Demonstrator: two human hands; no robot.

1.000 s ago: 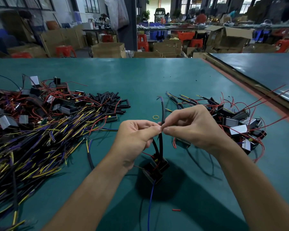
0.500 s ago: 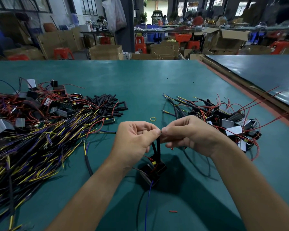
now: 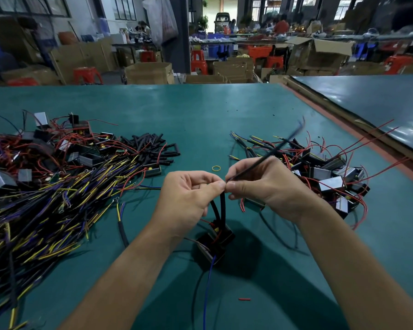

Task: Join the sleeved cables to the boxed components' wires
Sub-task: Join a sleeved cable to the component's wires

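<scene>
Head view: left hand (image 3: 188, 198) pinches tops of two black sleeved cables (image 3: 221, 206). Boxed component (image 3: 216, 238) sits below hands, over table (image 3: 200, 110). Right hand (image 3: 265, 189) pinches thin wire (image 3: 270, 153), far end blurred. Judgement: keep ends meeting at fingertips, twist tight, steady box.

No text, label, brand, number or sign can be read. Any print on the cardboard boxes (image 3: 148, 72) beyond the far edge of the bench (image 3: 200, 108) is too small and blurred to make out. The faces of the boxed components (image 3: 329, 184) lying on the bench carry no marking that can be read.
</scene>
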